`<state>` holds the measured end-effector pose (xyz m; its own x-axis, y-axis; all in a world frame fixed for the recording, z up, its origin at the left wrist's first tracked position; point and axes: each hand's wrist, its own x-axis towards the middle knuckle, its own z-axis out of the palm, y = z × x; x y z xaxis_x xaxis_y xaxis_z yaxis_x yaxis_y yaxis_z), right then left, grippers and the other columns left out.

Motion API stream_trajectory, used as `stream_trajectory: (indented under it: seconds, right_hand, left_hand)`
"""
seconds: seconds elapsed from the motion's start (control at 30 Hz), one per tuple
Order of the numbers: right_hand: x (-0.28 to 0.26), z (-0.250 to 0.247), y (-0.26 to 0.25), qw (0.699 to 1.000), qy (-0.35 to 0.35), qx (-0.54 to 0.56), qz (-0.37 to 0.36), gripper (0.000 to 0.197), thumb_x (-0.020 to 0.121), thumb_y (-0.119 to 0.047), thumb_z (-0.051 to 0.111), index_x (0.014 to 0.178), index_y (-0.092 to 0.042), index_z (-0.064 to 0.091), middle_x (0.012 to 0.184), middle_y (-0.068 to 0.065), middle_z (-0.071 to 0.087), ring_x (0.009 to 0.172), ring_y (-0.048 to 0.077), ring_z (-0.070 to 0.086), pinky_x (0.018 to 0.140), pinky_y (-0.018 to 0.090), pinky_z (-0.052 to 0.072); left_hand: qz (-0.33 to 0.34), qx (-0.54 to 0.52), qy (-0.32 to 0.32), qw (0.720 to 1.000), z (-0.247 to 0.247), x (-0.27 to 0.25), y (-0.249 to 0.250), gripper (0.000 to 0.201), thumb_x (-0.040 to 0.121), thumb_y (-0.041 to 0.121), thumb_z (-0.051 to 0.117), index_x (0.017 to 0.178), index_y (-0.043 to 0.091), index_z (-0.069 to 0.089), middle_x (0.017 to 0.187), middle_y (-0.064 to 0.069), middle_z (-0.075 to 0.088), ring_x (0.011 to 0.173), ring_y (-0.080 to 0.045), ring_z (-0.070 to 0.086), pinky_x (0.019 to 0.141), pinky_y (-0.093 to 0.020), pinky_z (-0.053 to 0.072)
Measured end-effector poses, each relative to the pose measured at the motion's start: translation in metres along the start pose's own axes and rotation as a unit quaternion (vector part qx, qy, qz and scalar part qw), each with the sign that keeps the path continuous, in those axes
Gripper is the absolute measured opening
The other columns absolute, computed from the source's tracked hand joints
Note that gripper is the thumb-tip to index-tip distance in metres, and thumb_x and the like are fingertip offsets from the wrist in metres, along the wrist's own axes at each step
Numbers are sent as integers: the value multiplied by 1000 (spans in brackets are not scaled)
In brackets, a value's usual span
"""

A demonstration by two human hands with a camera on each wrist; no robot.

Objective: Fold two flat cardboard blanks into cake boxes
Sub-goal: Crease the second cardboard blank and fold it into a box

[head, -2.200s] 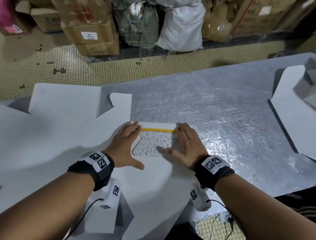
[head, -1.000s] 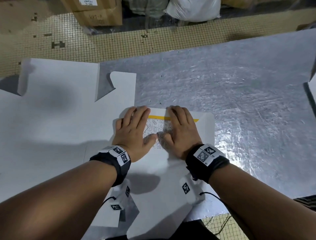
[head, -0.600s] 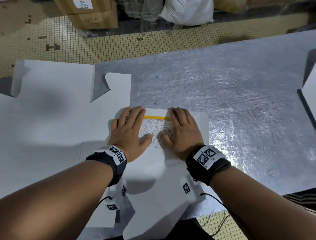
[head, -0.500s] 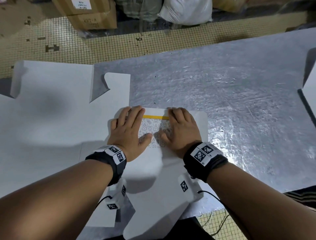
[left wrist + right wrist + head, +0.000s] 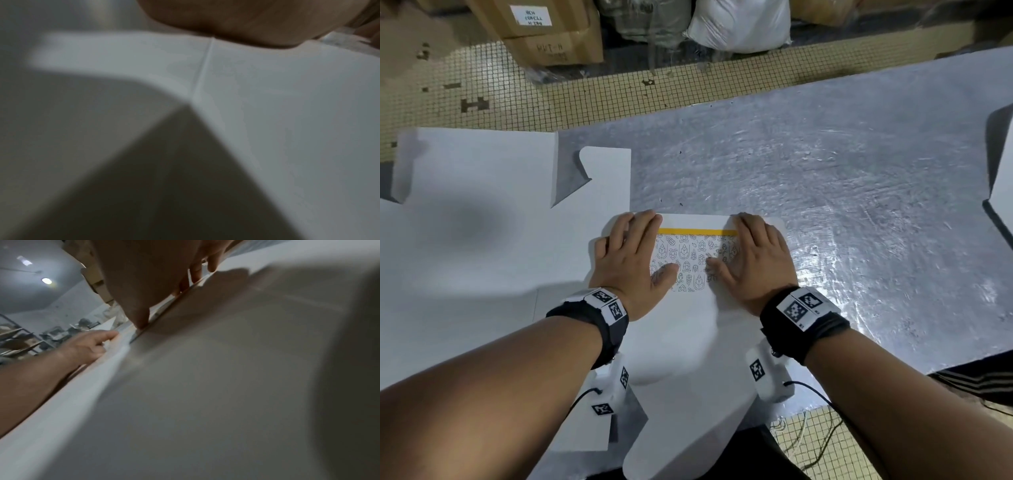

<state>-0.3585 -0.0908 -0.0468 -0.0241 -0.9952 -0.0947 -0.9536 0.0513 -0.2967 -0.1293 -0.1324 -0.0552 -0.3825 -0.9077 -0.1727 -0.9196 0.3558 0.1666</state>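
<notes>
From the head view, the left hand (image 5: 631, 263) and right hand (image 5: 751, 262) press flat, fingers straight, on a folded flap (image 5: 697, 257) of the white cardboard blank (image 5: 482, 246) on the silver table (image 5: 825, 192). A second blank (image 5: 1003, 192) is cut off at the right edge. The left wrist view is blurry, showing only white card (image 5: 287, 113) and a bit of palm. The right wrist view shows fingertips (image 5: 141, 321) touching the card; the rest is blurred.

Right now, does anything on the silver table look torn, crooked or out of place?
Nothing stands out. The left hand and right hand press flat on the folded patterned flap with the yellow stripe of the white cardboard blank. No tear shows. A second white blank lies at the right edge.
</notes>
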Motion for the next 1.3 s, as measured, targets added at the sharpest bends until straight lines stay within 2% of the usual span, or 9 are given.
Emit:
stream_trajectory:
  seconds: [0.27,0.47,0.63,0.77,0.87,1.0,1.13,1.23,1.3]
  right_hand:
    - [-9,-10,24,999,2,34,35,96,73,-79,51,141,-12,42,150,5,34,143,25,25,122,37,18]
    - [-6,-8,30,998,-44,4,34,109,68,-86,33,149,-13,35,159,1,25,149,22,16,122,40,16]
    - [-6,-8,27,998,-44,27,31,104,78,-76,57,153,-10,28,161,4,22,150,24,13,123,38,10]
    - [-8,-5,29,998,-48,34,28,110,75,-82,44,154,-9,24,160,6,23,150,25,14,123,40,12]
    - [-11,-5,30,998,-29,51,19,118,68,-87,34,153,-6,27,158,8,29,149,27,18,122,41,15]
    - [-6,-10,42,989,-40,140,10,118,62,-68,78,152,-8,32,156,9,32,146,27,23,122,38,18]
    - [-7,-14,59,964,-50,261,-4,116,55,-31,93,153,-23,32,158,-6,24,146,13,25,120,29,24]
    - [-13,-24,75,960,-43,276,-10,107,61,-17,87,152,-28,33,158,-11,25,143,5,30,118,25,28]
    - [-21,-28,84,963,-15,267,31,93,70,-17,84,151,-23,38,157,-7,29,142,9,32,114,16,23]
  left_hand:
    - [-6,-2,-11,1000,0,0,0,82,85,65,34,154,23,24,160,14,17,147,-21,16,104,-39,24]
    - [-68,-56,-18,996,-18,9,23,80,73,51,43,147,21,29,151,10,24,141,-18,15,108,-40,23]
    - [0,-35,-52,998,-17,13,52,83,84,56,29,158,21,16,165,8,10,151,-16,2,120,-39,10]
    - [-9,-17,-88,996,-12,10,54,92,78,67,11,160,23,6,167,9,-1,153,-16,-6,123,-40,6]
    - [-16,-37,-102,994,-19,15,55,81,90,62,30,159,25,8,166,13,0,153,-13,-6,122,-38,5]
    - [-25,-183,-89,979,-37,20,34,61,102,43,43,158,29,23,164,13,19,152,-8,8,124,-36,11]
    - [-149,-299,81,939,-46,2,19,37,103,21,46,139,15,54,140,-5,52,132,-22,46,107,-23,32]
    - [-287,-424,138,848,-42,-15,14,27,99,37,44,101,20,65,103,-6,68,99,-34,64,90,-39,49]
    - [-326,-509,153,782,-46,-23,21,34,101,39,44,85,17,64,84,-6,70,81,-31,65,78,-37,48]
